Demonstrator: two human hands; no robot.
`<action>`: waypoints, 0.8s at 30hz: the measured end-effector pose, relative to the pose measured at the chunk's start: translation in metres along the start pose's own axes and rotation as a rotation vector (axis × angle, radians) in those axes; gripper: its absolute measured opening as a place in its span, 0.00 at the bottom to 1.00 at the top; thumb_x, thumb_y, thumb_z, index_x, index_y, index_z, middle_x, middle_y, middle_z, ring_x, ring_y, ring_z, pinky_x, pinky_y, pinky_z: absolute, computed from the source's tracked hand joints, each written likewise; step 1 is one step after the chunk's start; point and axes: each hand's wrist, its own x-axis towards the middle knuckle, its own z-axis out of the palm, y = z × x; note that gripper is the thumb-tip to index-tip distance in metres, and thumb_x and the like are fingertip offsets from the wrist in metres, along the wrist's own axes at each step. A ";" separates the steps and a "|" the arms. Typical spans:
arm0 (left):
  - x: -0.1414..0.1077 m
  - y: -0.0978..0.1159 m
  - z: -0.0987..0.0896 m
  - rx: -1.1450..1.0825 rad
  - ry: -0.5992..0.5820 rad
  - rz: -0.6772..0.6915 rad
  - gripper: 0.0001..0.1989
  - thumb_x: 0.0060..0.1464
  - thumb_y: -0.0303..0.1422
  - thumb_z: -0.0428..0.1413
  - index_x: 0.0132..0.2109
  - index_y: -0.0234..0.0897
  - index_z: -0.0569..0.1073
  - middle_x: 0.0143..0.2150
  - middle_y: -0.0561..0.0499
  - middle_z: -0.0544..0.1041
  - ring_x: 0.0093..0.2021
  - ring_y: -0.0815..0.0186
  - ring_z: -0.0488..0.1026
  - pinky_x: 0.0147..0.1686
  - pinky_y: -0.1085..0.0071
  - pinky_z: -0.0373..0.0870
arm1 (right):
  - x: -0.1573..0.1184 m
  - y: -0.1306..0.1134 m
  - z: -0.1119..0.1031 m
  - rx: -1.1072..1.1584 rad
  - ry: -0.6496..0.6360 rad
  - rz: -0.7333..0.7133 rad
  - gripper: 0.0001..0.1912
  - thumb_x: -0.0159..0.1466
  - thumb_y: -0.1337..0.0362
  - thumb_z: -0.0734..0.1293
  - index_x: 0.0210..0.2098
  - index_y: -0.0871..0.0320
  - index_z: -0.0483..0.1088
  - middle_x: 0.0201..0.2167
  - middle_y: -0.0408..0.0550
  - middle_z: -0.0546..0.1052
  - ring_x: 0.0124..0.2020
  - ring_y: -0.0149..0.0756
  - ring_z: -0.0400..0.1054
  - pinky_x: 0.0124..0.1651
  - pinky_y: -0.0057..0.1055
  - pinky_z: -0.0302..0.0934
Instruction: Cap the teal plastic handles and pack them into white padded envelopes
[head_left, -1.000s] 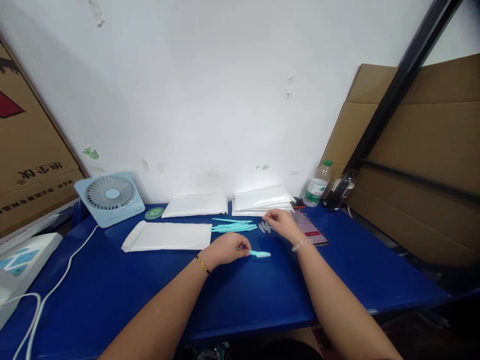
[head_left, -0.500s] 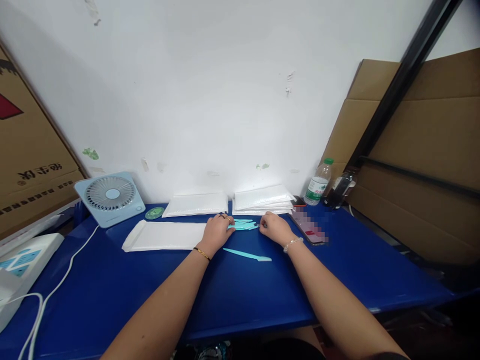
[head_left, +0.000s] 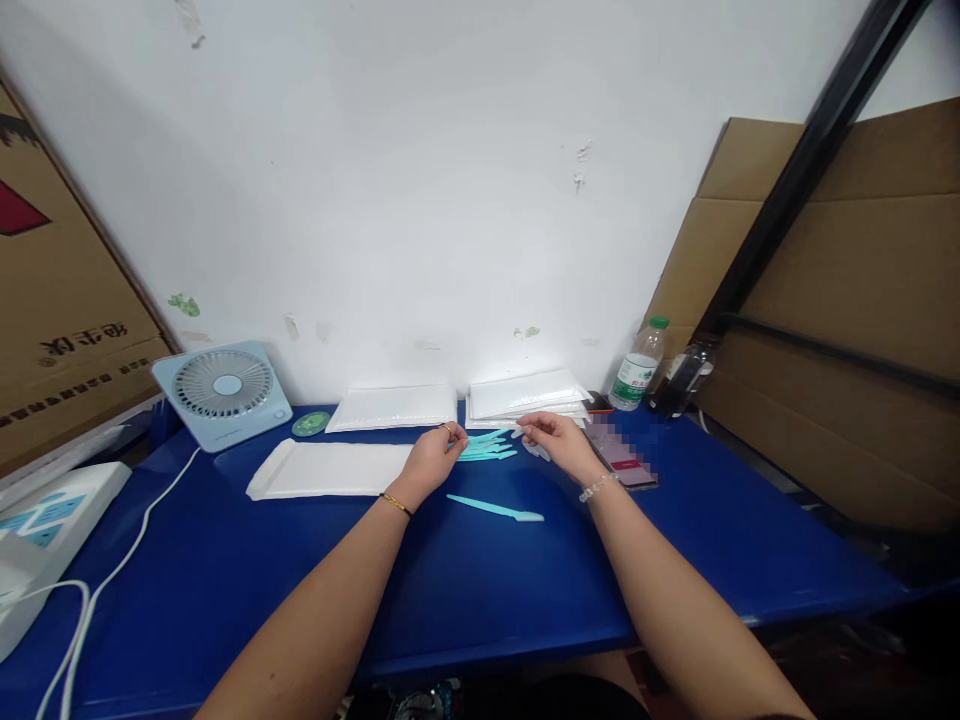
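Okay, nearest first: glossy blue tabletop, front edge crossed by both forearms, broad stretch inside it, so I have room towards the body. Next, one loose slim turquoise plastic stick, slanted, touched by neither hand, probably set apart so it doesn't mix in. Past it, the left hand pinches, as far as I can tell, the left end of an upper turquoise stick over a fanned pile of turquoise plastic sticks; an end grip likely leaves its length free. The right hand pinches a small translucent plastic piece in its fingertips, more translucent pieces beneath. Narrow gap between hands. Sideways I'm tighter: long flat white padded envelope running behind the left hand, dark-edged phone with reddish screen beside the right wrist. Farther, two stacks of white padded envelopes sit near the white wall, limiting forward reach
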 end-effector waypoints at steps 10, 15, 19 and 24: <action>0.001 0.001 0.003 -0.097 -0.015 0.011 0.09 0.54 0.36 0.48 0.35 0.37 0.71 0.33 0.51 0.75 0.34 0.67 0.70 0.34 0.73 0.63 | -0.002 -0.003 0.008 0.107 -0.030 -0.054 0.12 0.55 0.56 0.69 0.35 0.57 0.71 0.28 0.44 0.75 0.32 0.33 0.71 0.40 0.32 0.65; -0.002 0.006 0.003 -0.156 -0.112 0.008 0.10 0.52 0.37 0.51 0.34 0.36 0.72 0.30 0.52 0.74 0.30 0.68 0.69 0.31 0.74 0.63 | -0.007 -0.010 0.008 0.088 -0.183 -0.020 0.13 0.53 0.57 0.71 0.34 0.59 0.73 0.26 0.45 0.76 0.30 0.33 0.71 0.39 0.32 0.65; -0.009 0.015 0.000 -0.135 -0.353 0.002 0.10 0.49 0.38 0.53 0.32 0.36 0.75 0.29 0.52 0.76 0.29 0.67 0.70 0.30 0.74 0.63 | -0.007 -0.012 -0.010 -0.073 -0.306 0.017 0.13 0.53 0.57 0.70 0.34 0.60 0.74 0.26 0.46 0.77 0.28 0.33 0.70 0.34 0.30 0.63; -0.013 0.023 0.001 0.141 -0.237 0.101 0.10 0.50 0.41 0.55 0.33 0.39 0.75 0.32 0.51 0.76 0.33 0.65 0.71 0.35 0.71 0.62 | 0.000 0.004 -0.030 -0.625 0.037 -0.061 0.06 0.56 0.64 0.65 0.28 0.59 0.74 0.26 0.46 0.75 0.28 0.33 0.66 0.32 0.28 0.58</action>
